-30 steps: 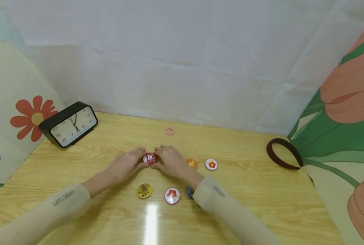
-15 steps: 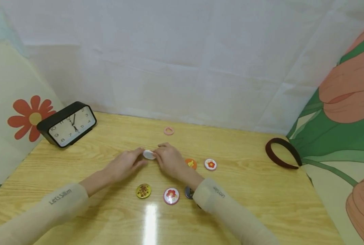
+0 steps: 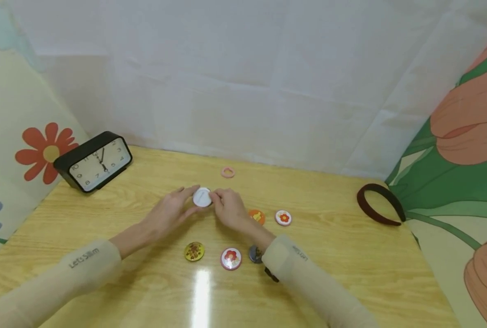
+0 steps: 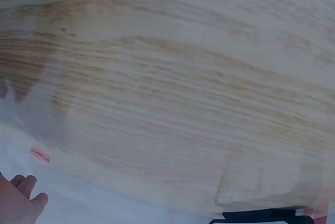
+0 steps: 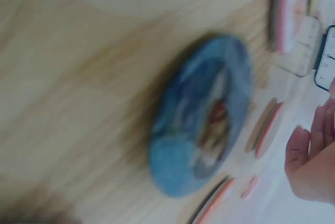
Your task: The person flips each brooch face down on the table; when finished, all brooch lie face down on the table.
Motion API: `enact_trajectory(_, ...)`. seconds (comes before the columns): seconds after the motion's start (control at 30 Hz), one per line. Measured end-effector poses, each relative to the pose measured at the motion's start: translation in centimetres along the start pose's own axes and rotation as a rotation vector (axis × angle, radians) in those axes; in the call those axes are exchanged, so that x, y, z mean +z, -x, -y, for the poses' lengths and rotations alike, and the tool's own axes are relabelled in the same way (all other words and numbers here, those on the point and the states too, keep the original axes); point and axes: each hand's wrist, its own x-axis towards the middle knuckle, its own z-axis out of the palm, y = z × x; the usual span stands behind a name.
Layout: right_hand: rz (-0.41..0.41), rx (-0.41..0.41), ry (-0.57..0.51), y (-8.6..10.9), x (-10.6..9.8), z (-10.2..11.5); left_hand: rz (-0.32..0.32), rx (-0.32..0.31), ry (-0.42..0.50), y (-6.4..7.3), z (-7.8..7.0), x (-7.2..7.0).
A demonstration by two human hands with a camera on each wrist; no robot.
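Observation:
In the head view a round button badge (image 3: 201,197) is held up between both hands, its white back facing me. The left hand (image 3: 167,213) grips its left side, thumb below and fingers along the top edge. The right hand (image 3: 229,208) pinches its right edge with thumb and finger. On the table below lie a yellow badge (image 3: 194,251), a pink-rimmed flower badge (image 3: 231,258) and a dark blue badge (image 3: 256,253), partly behind the right cuff. The blue badge (image 5: 201,116) looms large in the right wrist view. The left wrist view shows only part of a hand (image 4: 21,200).
Right of the hands lie an orange badge (image 3: 257,217) and a white flower badge (image 3: 283,217). A pink ring (image 3: 227,172) lies farther back. A black clock (image 3: 93,161) stands back left; a dark headband (image 3: 380,205) lies at the right. A small black object (image 3: 271,274) shows beside the right cuff.
The badge has turned over from its red picture face to its white back and risen slightly. The right hand's fingers have moved to its right edge. The badges on the table stay in place.

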Motion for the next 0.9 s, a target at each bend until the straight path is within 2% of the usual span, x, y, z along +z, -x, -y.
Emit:
enact_trajectory(0.1, -0.001, 0.026, -0.089, 0.2, -0.2, 0.2, -0.002, 0.018, -0.024, -0.1, 0.1, -0.3)
enact_trajectory(0.23, 0.013, -0.05, -0.108, 0.4, -0.3, 0.0, 0.029, 0.038, -0.038, 0.0, 0.4, -0.6)
enact_trajectory(0.33, 0.041, -0.147, -0.034, 0.5, -0.4, -0.4, 0.067, 0.052, -0.014, 0.2, 0.6, -0.8)
enact_trajectory(0.43, 0.043, -0.195, 0.065, 0.6, -0.6, -0.5, 0.096, 0.054, 0.018, 0.2, 0.6, -0.9)
enact_trajectory(0.57, 0.025, -0.191, 0.178, 0.7, -0.8, -0.3, 0.114, 0.03, 0.054, 0.2, 0.4, -0.6)
enact_trajectory(0.73, 0.012, -0.241, 0.295, 0.7, -1.0, -0.4, 0.12, 0.016, 0.065, 0.4, 0.3, -0.4)
enact_trajectory(0.8, 0.019, -0.267, 0.352, 0.8, -0.9, -0.6, 0.122, 0.023, 0.063, 0.5, 0.3, -0.3)
enact_trajectory(0.9, 0.052, -0.263, 0.395, 1.0, -0.7, -0.9, 0.13, 0.02, 0.064, 0.7, 0.3, 0.1)
